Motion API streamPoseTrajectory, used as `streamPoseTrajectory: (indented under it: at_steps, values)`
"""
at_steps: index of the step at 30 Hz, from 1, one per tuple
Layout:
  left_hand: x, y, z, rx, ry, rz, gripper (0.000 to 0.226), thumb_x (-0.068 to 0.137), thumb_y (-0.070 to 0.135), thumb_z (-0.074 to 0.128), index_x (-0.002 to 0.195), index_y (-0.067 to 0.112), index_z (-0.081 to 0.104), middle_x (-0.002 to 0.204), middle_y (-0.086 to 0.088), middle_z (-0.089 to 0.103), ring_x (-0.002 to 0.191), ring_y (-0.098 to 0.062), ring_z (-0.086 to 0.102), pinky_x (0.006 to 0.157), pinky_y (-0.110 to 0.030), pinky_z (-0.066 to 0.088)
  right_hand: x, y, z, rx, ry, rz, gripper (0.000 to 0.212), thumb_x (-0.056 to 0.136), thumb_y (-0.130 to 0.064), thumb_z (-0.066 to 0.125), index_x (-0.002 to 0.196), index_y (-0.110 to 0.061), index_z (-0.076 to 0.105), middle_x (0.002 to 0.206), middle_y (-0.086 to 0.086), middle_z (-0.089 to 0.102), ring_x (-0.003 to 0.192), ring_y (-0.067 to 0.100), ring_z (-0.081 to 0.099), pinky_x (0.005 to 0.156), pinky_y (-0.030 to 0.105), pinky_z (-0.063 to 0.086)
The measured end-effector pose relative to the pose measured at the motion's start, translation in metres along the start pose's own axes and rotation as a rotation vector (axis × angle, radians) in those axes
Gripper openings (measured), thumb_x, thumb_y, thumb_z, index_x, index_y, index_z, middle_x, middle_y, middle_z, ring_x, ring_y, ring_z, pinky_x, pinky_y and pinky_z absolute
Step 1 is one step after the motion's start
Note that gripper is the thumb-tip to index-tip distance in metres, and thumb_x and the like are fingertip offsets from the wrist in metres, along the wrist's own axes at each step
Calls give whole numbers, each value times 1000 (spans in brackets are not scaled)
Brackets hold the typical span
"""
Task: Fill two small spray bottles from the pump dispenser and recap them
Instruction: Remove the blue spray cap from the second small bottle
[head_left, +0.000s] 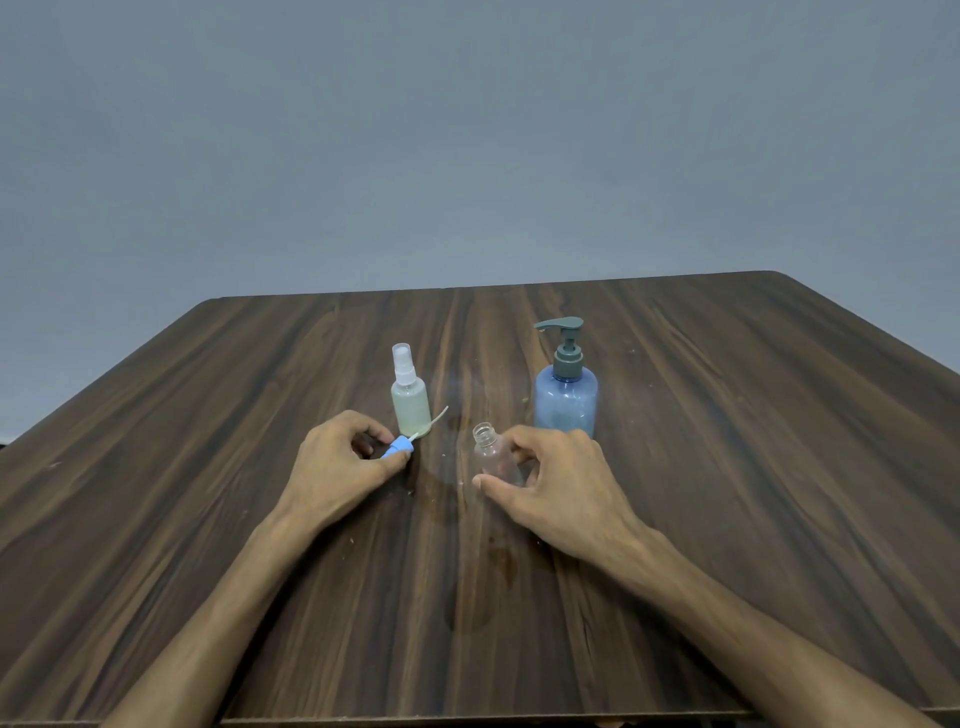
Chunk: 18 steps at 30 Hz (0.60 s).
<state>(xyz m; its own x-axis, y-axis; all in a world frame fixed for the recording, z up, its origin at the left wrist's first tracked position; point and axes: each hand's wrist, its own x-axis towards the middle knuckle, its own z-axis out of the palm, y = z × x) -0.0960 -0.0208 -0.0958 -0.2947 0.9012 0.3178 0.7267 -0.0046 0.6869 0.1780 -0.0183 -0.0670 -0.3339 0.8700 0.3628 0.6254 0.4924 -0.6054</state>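
Observation:
A small clear bottle (491, 453) with no cap stands upright on the table, and my right hand (556, 483) holds it between thumb and fingers. My left hand (343, 465) pinches a blue spray cap (399, 446) low over the table; the cap's thin dip tube (434, 420) points up and to the right. Just behind it stands a capped spray bottle (410, 397) with pale green liquid and a clear overcap. The blue pump dispenser (566, 389) with a grey-green pump head stands behind my right hand, spout pointing left.
Everything sits on a dark wood-grain table (727, 467) against a plain grey wall. A faint wet patch (452, 467) lies on the tabletop between my hands. The table's near edge runs along the bottom of the view.

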Motion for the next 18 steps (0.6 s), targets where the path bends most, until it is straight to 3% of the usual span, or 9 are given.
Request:
streamPoseTrajectory:
  at_steps: [12,18]
  values:
    - [0,0,0,17,-7,-4,27,71,32,97,84,32,73,84,10,72,82,-10,68,69,-27,49,0,0,-1,6,4,2,26,86,-53,80,93,-28,77,74,-13,71,66,1,64,62,13,45]
    - [-2,3,1,31,-1,-1,27,70,33,96,82,32,72,82,11,70,78,-9,66,66,-26,46,1,1,0,0,11,6,27,85,-54,80,95,-29,77,71,-18,67,66,-6,61,61,10,39]
